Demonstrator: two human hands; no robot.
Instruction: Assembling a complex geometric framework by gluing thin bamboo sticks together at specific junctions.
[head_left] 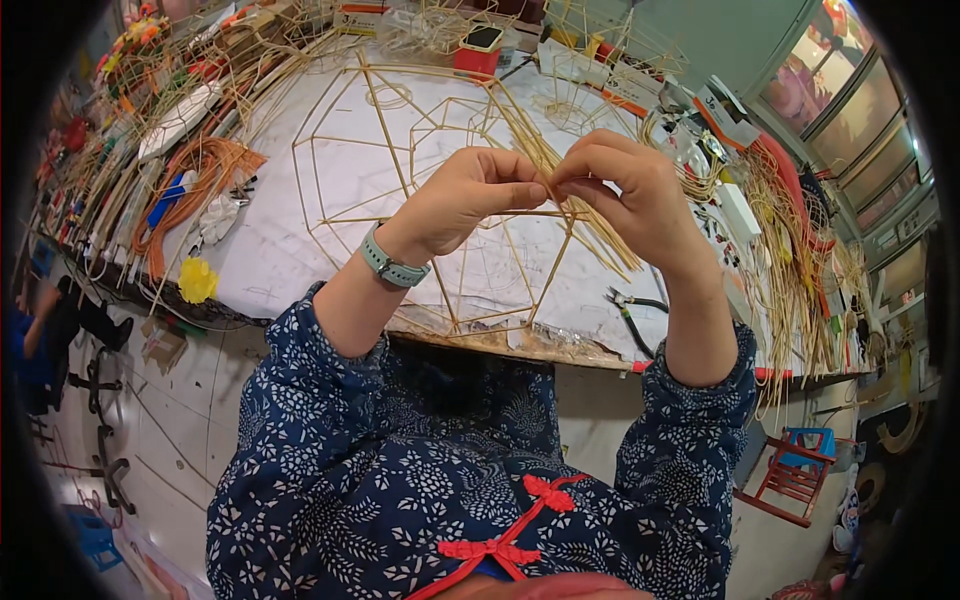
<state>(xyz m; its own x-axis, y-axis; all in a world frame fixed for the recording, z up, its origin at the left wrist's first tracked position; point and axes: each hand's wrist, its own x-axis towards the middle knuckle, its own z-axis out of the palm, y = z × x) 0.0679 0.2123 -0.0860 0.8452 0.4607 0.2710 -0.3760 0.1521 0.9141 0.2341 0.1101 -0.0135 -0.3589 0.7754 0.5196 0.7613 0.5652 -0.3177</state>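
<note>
A many-sided frame of thin bamboo strips stands on the white-covered table in front of me. My left hand pinches at a joint on the frame's right side, thumb and forefinger together. Close against it, my right hand is pinched at the same joint. Whatever small piece lies between the fingertips is too hidden to make out. Behind and below my right hand runs a bundle of loose bamboo strips. Pliers with dark green handles lie on the table below my right wrist.
Piles of sticks and orange cord crowd the table's left side, with a yellow flower at the edge. A red box stands at the back. More strips hang over the right side, above a red wooden stool.
</note>
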